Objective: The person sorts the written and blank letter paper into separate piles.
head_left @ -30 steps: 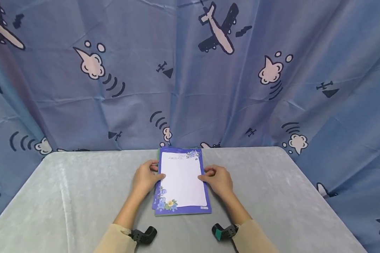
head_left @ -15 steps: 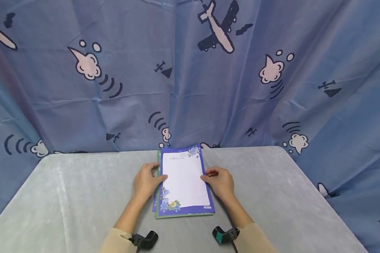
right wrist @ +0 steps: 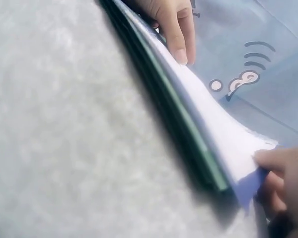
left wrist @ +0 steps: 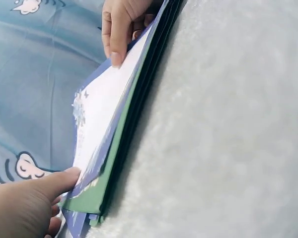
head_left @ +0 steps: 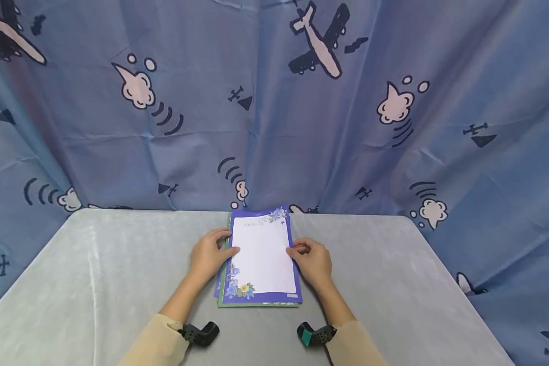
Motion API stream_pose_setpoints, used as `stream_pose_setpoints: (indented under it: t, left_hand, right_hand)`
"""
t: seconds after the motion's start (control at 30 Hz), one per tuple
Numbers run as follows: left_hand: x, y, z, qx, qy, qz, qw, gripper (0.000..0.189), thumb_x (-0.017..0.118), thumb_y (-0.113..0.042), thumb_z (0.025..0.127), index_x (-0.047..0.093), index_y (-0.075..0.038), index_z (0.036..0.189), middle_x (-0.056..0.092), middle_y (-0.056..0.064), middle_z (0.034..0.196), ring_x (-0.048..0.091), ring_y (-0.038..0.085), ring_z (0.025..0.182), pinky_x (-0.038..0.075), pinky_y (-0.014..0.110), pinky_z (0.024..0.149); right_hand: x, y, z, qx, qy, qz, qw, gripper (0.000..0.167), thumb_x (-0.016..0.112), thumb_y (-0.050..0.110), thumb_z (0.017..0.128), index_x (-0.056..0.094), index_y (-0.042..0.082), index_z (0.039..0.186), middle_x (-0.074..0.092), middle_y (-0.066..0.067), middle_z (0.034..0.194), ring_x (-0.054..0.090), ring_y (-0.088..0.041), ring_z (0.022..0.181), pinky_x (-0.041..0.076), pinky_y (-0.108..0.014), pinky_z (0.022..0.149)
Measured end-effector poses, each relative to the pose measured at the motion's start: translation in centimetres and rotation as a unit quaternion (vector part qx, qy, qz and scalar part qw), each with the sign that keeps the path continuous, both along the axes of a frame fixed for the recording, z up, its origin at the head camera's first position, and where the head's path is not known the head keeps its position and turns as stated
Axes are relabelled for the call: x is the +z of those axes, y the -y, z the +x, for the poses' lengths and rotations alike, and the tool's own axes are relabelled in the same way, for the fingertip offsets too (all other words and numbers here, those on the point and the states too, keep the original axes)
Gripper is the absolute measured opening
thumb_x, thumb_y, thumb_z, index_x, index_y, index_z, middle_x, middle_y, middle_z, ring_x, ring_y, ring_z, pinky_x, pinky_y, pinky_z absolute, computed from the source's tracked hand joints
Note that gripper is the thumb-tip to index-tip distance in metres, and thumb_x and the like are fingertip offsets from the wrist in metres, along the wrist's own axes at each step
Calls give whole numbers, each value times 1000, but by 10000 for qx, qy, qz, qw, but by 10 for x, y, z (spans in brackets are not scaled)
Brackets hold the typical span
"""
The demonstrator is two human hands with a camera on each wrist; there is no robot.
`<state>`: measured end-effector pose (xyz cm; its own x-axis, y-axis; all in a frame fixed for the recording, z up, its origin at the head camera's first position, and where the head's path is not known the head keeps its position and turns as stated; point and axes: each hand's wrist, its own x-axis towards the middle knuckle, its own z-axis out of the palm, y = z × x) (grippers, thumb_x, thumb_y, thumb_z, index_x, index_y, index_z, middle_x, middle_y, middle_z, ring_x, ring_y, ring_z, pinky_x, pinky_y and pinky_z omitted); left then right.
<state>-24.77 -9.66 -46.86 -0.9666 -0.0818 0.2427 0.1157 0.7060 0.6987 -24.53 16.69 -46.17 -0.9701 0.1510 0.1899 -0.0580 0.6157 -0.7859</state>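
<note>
A booklet (head_left: 263,259) with a white middle, a purple border and printed flowers tops a small stack on the table. Green-edged booklets (left wrist: 116,166) show beneath it along its left and near edges, and a purple corner juts out at the lower left. My left hand (head_left: 209,256) holds its left edge, thumb on the white page and fingers at the side. Opposite, my right hand (head_left: 314,262) pinches the right edge, thumb on top. In the right wrist view the top booklet's near corner bends away from the green ones below.
The stack lies on a pale grey cloth-covered table (head_left: 132,274), near its far edge. Behind hangs a blue curtain (head_left: 201,101) printed with planes and clouds. Black devices (head_left: 201,334) are strapped at both wrists.
The top booklet has shifted slightly against those below, so more green shows along its left and near edges. Both hands keep their hold on its sides.
</note>
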Motion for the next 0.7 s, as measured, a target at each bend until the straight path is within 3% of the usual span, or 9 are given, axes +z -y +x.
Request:
stream_pose_setpoints:
  t: [0.13, 0.3, 0.7]
  left_hand:
    - [-3, 1, 1, -9, -6, 10, 10000, 50, 87, -31, 79, 74, -11, 122, 70, 6, 130, 60, 18, 87, 44, 29, 73]
    - [0, 2, 0, 10, -108, -67, 9999, 50, 87, -32, 79, 73, -11, 123, 70, 6, 130, 59, 18, 86, 44, 30, 73]
    - [-2, -3, 2, 43, -155, -125, 9998, 48, 87, -32, 79, 74, -10, 121, 69, 6, 133, 61, 16, 85, 46, 31, 73]
  right_hand:
    - [-1, -2, 2, 167, 4, -245, 9996, 23, 80, 17, 85, 76, 8, 106, 78, -8, 85, 58, -8, 63, 43, -22, 60]
    - [-2, -3, -1, 398, -162, -650, 9970, 32, 79, 8, 84, 73, 8, 116, 78, -14, 92, 54, -3, 57, 43, -17, 55]
    - [-4, -9, 0, 530, -245, -676, 9960, 24, 78, 5, 86, 77, 4, 109, 77, -14, 98, 59, -9, 68, 47, -17, 62]
